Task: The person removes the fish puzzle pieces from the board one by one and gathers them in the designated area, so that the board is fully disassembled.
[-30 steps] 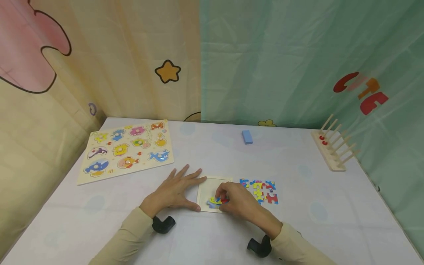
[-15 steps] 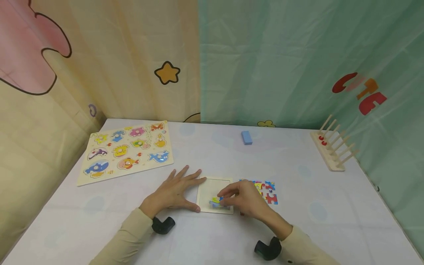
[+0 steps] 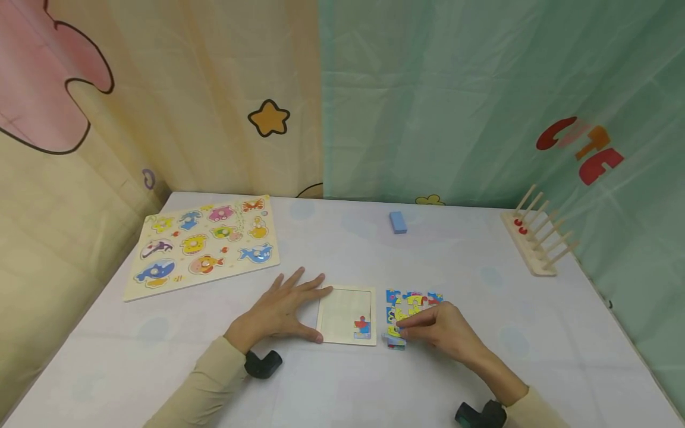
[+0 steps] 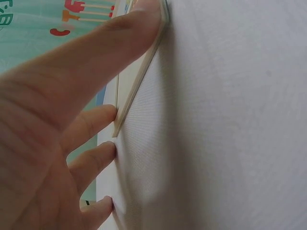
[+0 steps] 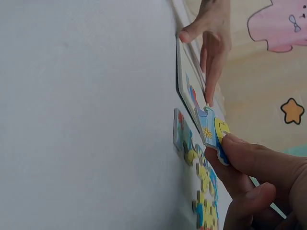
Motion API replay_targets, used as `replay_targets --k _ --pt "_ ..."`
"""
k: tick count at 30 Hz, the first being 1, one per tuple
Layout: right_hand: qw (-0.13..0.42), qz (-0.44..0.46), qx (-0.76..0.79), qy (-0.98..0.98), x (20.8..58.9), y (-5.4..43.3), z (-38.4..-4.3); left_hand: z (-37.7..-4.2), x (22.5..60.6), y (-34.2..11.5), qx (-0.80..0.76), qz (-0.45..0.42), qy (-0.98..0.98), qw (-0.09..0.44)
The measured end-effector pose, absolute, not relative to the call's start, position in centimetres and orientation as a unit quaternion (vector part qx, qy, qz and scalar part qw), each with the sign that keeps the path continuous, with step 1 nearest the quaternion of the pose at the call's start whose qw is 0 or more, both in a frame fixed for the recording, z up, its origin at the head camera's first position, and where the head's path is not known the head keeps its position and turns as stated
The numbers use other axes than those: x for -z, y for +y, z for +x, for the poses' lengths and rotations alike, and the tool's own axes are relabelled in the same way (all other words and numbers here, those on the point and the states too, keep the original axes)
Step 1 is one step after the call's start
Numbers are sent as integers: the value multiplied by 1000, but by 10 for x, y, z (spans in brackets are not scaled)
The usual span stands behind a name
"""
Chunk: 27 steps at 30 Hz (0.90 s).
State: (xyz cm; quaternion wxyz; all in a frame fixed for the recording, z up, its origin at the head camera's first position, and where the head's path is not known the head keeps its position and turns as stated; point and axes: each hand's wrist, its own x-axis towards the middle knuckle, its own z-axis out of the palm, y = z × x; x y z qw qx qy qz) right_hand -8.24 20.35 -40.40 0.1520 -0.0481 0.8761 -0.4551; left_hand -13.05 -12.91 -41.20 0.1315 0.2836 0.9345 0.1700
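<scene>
My left hand [image 3: 283, 309] lies with fingers spread at the left side of a shallow wooden puzzle tray [image 3: 337, 309], thumb and a fingertip at its edge. One red and blue jigsaw piece [image 3: 362, 328] sits in the tray's near right corner. Right of the tray, my right hand [image 3: 446, 333] pinches a light blue and yellow jigsaw piece [image 5: 208, 127] between thumb and fingers. It is held close over the loose jigsaw pieces [image 3: 414, 299], tilted in the right wrist view. Part of the loose group is hidden behind the right hand.
A knobbed sea-animal puzzle board [image 3: 206, 244] lies at the back left. A blue block [image 3: 398, 222] stands near the table's back edge. At the far right is a wooden peg stand [image 3: 535, 244] with red beads on one peg.
My right hand has lifted the light blue and yellow piece out of the tray and carried it right, over the loose pieces. The left hand stays in place.
</scene>
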Motion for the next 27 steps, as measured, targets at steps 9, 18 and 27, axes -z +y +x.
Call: replay_targets --k 9,18,27 --pt "146 3 439 887 407 230 -73 -130 412 -129 -170 283 935 132" --pt "127 -10 421 898 409 233 -70 -130 412 -130 -169 285 934 133" --pt "77 1 346 935 406 221 -67 -131 412 -130 -170 284 934 135"
